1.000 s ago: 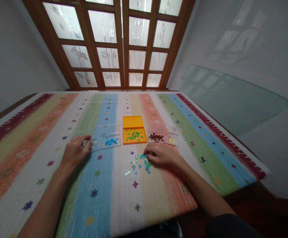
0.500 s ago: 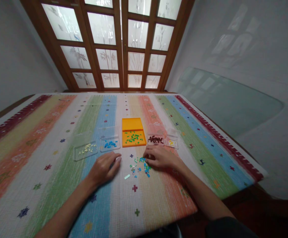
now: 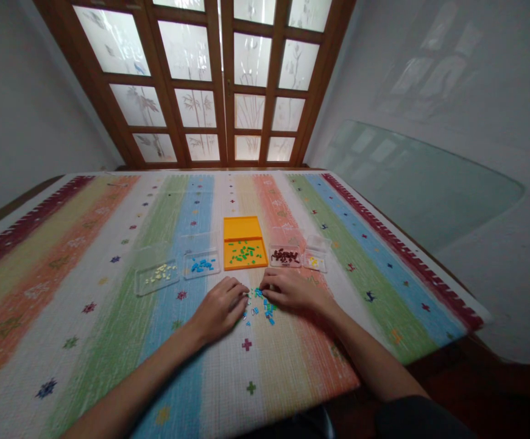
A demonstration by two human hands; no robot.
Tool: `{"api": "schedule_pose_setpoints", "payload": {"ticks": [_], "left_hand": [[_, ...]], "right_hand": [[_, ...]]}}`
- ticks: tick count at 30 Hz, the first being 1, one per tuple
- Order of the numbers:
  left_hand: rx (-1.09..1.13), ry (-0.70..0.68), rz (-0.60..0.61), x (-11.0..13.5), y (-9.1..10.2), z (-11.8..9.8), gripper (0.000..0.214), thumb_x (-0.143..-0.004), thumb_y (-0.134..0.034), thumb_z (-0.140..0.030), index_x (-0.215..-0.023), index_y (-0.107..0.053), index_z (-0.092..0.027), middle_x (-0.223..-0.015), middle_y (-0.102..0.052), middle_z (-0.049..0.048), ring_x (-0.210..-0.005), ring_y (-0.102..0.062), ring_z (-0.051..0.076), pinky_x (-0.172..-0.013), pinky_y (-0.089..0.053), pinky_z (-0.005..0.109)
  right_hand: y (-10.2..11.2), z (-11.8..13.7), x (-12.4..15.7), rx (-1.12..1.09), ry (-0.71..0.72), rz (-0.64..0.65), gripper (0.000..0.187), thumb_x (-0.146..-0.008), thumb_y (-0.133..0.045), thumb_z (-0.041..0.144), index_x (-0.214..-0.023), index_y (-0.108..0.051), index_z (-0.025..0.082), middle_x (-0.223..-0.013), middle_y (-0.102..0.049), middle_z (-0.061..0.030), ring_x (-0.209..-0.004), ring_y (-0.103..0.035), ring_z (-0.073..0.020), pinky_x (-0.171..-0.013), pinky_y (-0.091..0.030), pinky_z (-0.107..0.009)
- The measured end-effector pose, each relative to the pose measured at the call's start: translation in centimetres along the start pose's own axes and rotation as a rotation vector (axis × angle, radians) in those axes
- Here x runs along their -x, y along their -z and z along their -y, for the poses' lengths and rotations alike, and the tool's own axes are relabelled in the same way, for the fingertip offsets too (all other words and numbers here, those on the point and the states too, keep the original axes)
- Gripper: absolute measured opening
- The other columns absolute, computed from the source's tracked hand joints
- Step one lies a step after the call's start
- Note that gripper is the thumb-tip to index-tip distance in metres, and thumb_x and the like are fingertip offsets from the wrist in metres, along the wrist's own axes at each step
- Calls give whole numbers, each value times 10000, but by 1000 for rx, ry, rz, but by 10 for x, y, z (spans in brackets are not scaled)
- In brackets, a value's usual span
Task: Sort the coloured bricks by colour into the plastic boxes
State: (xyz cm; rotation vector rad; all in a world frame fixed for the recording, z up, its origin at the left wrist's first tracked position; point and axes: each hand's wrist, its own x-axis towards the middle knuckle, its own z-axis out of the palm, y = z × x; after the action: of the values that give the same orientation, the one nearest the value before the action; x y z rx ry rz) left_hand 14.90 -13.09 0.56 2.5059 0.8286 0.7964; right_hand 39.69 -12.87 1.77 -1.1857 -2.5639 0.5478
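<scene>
A small heap of loose tiny bricks (image 3: 258, 308), blue, green and pale, lies on the striped cloth between my hands. My left hand (image 3: 222, 308) rests palm down at the heap's left edge, fingers curled onto the pieces. My right hand (image 3: 292, 289) sits at the heap's right edge, fingers bent and pinched over the bricks; what they hold is hidden. Behind the heap stands a row of boxes: a clear tray of pale pieces (image 3: 156, 277), a clear tray of blue pieces (image 3: 201, 266), an orange box of green pieces (image 3: 245, 244), a clear tray of dark red pieces (image 3: 286, 256) and a clear tray of yellow pieces (image 3: 315, 261).
The table carries a striped multicoloured cloth (image 3: 86, 292); its front edge is near my body and its right edge (image 3: 429, 286) drops to a dark floor. A wooden door with frosted panes (image 3: 219, 79) stands behind. A glass sheet (image 3: 420, 183) leans on the right wall.
My left hand left the pale-piece tray at the left and came right to the loose heap. My right hand stayed at the heap, barely shifting.
</scene>
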Motion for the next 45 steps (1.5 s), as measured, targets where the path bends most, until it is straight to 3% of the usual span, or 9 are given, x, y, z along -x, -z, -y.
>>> {"api": "schedule_pose_setpoints", "payload": {"ticks": [5,11,16,27,36,45], "left_hand": [[-54,66,95,-15,-13,-6,107,-952,-550,-185,-979,-654,-178,-959,-628,74,-922,-597,229,-835,-519,371],[-45,109,66,-20,-20,-6,59,-925,-587,-193,-953,-636,-176,-959,-621,75,-928,-583,235,-841,-514,389],[-63,139,4,-19,-23,-5,67,-885,-639,-240,-917,-623,-184,-963,-614,77,-937,-573,249,-848,-514,409],[-79,168,46,-23,-23,-8,70,-853,-652,-212,-899,-609,-181,-972,-614,78,-947,-563,253,-857,-510,415],[-53,164,61,-25,-27,-10,25,-872,-625,-205,-884,-621,-184,-951,-617,78,-933,-563,248,-863,-508,421],[12,126,118,-28,-23,-13,42,-883,-600,-157,-876,-625,-190,-886,-672,60,-917,-556,244,-847,-492,402]], "right_hand": [[3,-3,1,-14,25,-30,181,-958,-592,168,-1007,-766,163,-959,-702,-85,-864,-622,-186,-781,-459,-298],[13,-6,5,-24,-51,-103,184,-950,-596,184,-995,-774,186,-928,-705,-62,-784,-609,-163,-708,-433,-284],[14,-9,6,-40,-37,-134,179,-948,-586,183,-981,-763,187,-946,-710,-67,-807,-622,-171,-736,-454,-300],[13,-20,9,-52,-13,-138,179,-950,-569,176,-942,-747,176,-905,-696,-64,-803,-625,-175,-723,-457,-296],[5,-24,16,-104,-14,-302,175,-976,-562,214,-942,-732,190,-906,-696,-65,-833,-634,-186,-769,-479,-322],[4,-26,18,-91,-21,-355,177,-969,-556,207,-947,-729,179,-870,-680,-61,-803,-627,-184,-750,-465,-320]]}}
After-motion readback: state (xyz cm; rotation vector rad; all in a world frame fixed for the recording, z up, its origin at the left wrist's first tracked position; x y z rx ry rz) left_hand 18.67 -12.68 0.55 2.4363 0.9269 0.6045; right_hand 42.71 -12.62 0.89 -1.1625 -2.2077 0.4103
